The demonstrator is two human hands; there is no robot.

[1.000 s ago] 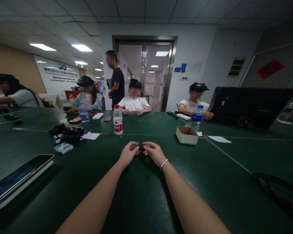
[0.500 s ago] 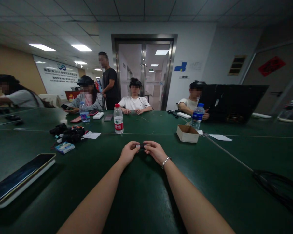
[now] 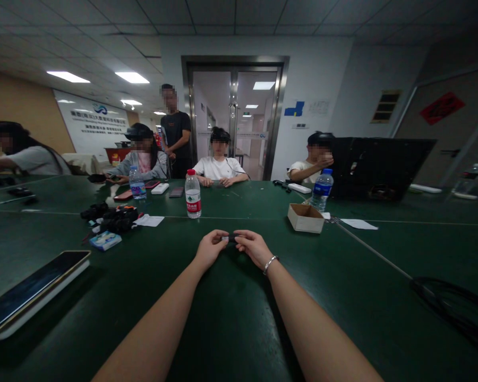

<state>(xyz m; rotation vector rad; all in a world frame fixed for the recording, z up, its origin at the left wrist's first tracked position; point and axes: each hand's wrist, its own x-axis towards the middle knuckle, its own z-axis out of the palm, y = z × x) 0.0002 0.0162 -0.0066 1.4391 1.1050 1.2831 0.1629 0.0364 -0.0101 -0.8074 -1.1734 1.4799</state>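
Observation:
Between my two hands is a small dark object (image 3: pixel 231 239), too small to name, with a lighter patch toward its left end. My left hand (image 3: pixel 212 248) pinches that left end between thumb and fingers. At the other end, my right hand (image 3: pixel 254 247) has it pinched too, with a silver bracelet (image 3: pixel 270 264) around the wrist. Both hands are held over the green table (image 3: pixel 231 318), fingertips almost meeting. Much of the object is covered by the fingers.
A red-capped water bottle (image 3: pixel 193 195) stands beyond my hands. An open small box (image 3: pixel 306 218) and a blue-labelled bottle (image 3: pixel 322 191) are to the right. Leftward lie a phone (image 3: pixel 32 292), a blue packet (image 3: pixel 105 241) and black gear (image 3: pixel 117 216). Coiled black cable (image 3: pixel 454 307) lies right. Several people sit opposite.
My hands and the dark object have stayed practically still. Across the table, the person at the right has raised a hand toward their face, and the person at the left has lowered their phone.

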